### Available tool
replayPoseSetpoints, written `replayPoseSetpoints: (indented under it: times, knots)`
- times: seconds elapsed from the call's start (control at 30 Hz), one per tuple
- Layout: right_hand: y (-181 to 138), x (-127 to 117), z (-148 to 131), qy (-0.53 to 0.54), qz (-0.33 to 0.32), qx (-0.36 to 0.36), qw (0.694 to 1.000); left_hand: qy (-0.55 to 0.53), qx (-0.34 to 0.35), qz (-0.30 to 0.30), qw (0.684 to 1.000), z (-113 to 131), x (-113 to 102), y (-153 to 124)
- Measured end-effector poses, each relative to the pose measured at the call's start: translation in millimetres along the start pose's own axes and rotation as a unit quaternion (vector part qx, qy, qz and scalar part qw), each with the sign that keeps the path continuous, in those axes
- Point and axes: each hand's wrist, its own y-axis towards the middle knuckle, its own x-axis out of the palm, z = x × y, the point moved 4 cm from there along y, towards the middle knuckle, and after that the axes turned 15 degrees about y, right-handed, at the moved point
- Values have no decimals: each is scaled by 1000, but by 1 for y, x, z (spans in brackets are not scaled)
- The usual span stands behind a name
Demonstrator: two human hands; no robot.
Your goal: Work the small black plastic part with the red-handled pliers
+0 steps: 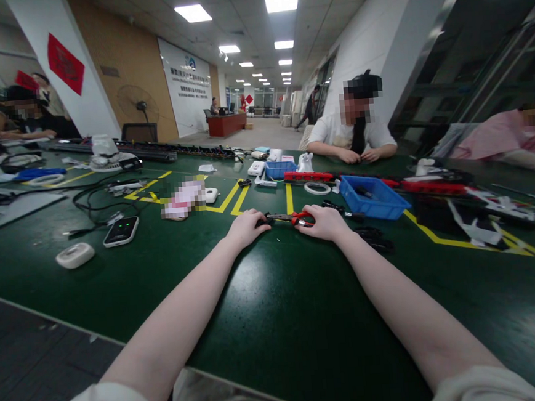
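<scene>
My right hand is closed around the red and black handles of a pair of pliers. The jaws point left, toward my left hand. Between the thumb and fingers of that hand is a small black part, which the plier tips meet or nearly meet. I cannot make out its exact kind. Both hands are just above the green table, at arm's length. Beside my right hand lie several black pieces and a blue bin with dark items in it.
To the left are a white earbud case, a small device with green lights, a phone and black cables. Red strips and a tape roll lie beyond my hands. A person sits across the table.
</scene>
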Motion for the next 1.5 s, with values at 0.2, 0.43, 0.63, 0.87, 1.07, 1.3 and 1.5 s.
replayPoseSetpoints:
  times: [0.2, 0.43, 0.63, 0.87, 1.07, 1.3, 1.5]
  knots:
    - [1, 1, 2, 6, 4, -5, 1000, 2, -20, 15, 1000, 0, -2, -2]
    - [1, 2, 5, 18, 12, -2, 1000, -30, -26, 23, 999, -4, -3, -1]
    - [0, 1, 5, 50, 10, 22, 998, -58, -20, 49, 997, -2, -7, -2]
    - [-1, 1, 4, 77, 14, 40, 996, -86, -20, 60, 994, -3, -7, -1]
    - [0, 0, 0, 71, 1, 54, 996, -82, -28, 56, 995, -3, -7, -1]
    - [2, 1, -6, 18, -7, 40, 999, -59, -49, 54, 996, -6, -8, -2]
    - [2, 6, -4, 33, -33, 26, 999, -10, -34, 13, 999, -4, -8, -3]
